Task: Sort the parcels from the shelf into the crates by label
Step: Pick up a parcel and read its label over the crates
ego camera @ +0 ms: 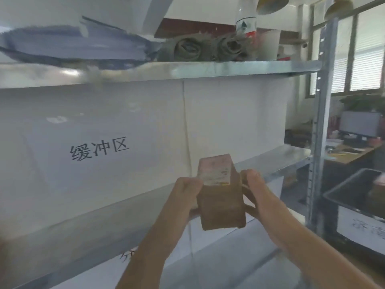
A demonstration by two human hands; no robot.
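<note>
A small brown cardboard parcel (220, 203) is held up in front of the metal shelf (277, 161), a white printed label on its upper face turned toward me. My left hand (185, 195) grips its left side, fingers curled under and thumb near the label. My right hand (254, 190) grips the right side, fingers wrapped behind it. A dark grey crate (341, 197) with a white paper sign on its front stands at the right edge, past the shelf post.
White board with black characters backs the shelf bay. The upper shelf (229, 68) carries grey poly mailers (79, 46), rolled green fabric (187, 49) and a bottle. A steel upright (320, 122) borders the right; a desk with a monitor (358, 124) lies beyond.
</note>
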